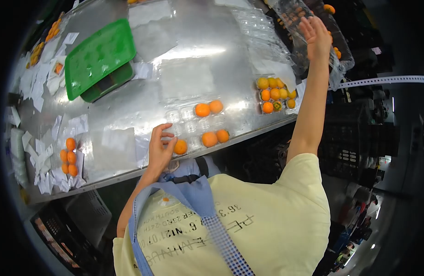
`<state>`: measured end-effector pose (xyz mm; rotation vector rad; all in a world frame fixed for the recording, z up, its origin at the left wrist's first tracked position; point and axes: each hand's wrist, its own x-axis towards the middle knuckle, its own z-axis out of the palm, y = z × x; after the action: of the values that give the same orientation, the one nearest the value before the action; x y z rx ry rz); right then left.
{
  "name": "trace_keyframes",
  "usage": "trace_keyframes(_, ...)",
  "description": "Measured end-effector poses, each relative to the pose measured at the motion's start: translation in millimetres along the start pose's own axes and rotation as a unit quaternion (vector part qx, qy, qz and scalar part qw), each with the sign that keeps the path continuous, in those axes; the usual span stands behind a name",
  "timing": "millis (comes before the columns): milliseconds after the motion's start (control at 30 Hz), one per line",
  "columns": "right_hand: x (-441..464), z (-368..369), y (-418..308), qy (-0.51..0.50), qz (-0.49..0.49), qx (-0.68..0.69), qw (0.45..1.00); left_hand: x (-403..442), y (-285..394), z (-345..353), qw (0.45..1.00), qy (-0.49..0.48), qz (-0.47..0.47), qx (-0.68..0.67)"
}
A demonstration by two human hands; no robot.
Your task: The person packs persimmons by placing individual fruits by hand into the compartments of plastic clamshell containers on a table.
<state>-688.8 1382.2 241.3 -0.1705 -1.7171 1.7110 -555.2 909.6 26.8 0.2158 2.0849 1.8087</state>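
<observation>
My left hand (161,149) is at the near table edge, its fingers loosely curved and apart. Its thumb is against or just beside an orange fruit (180,146), probably a persimmon, in the corner of a clear plastic tray (190,127). More orange fruits (209,139) sit in that tray, two in the far row and two in the near one, among bare cups. Stretched far to the right, my right hand (316,37) is open over a plastic-lined crate (344,43) with loose fruits in it. No fruit shows in this hand.
A filled fruit tray (275,94) stands at the right table edge, near stacked clear trays (260,34). Left of centre sits a green basket (101,60). Paper scraps (46,158) and a small fruit pack (71,157) lie at the left. Dark crates (343,138) stand at the right.
</observation>
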Motion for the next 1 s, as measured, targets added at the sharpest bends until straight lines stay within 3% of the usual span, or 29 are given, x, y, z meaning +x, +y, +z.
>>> trace_keyframes(67, -43, 23, 17, -0.06, 0.04, -0.021, 0.997, -1, -5, -4, 1.0, 0.019, 0.005, -0.013)
trace_keyframes(200, -157, 32, 73, -0.157, 0.173, -0.213, 0.949, -3, -1, -10, 0.998, 0.051, -0.006, -0.026)
trace_keyframes(267, -213, 14, 110, -0.213, 0.195, -0.186, 0.939, -6, -6, -11, 0.998, 0.052, -0.019, -0.027)
trace_keyframes(333, -260, 13, 102, -0.282, 0.184, -0.326, 0.883, -5, -9, -9, 0.998, 0.046, -0.024, -0.024)
trace_keyframes(433, -313, 20, 88, -0.358, 0.175, -0.386, 0.832, -3, -10, -5, 0.999, 0.027, -0.023, -0.02)
trace_keyframes(467, -328, 23, 90, -0.384, 0.037, -0.407, 0.828, -3, -10, -3, 0.999, 0.017, -0.024, -0.019)
trace_keyframes(667, -363, 48, 89, -0.413, -0.017, -0.486, 0.77, -2, -6, 4, 0.999, -0.025, -0.027, -0.015)
trace_keyframes(800, -358, 49, 85, -0.403, -0.027, -0.476, 0.781, -4, -7, 2, 0.999, -0.027, -0.029, -0.009)
trace_keyframes(900, -360, 38, 88, -0.375, 0.132, -0.395, 0.828, -6, -8, -1, 0.999, -0.025, -0.033, -0.009)
trace_keyframes(1000, -355, 42, 88, -0.355, 0.03, -0.454, 0.817, -7, -11, 0, 0.999, -0.026, -0.039, -0.007)
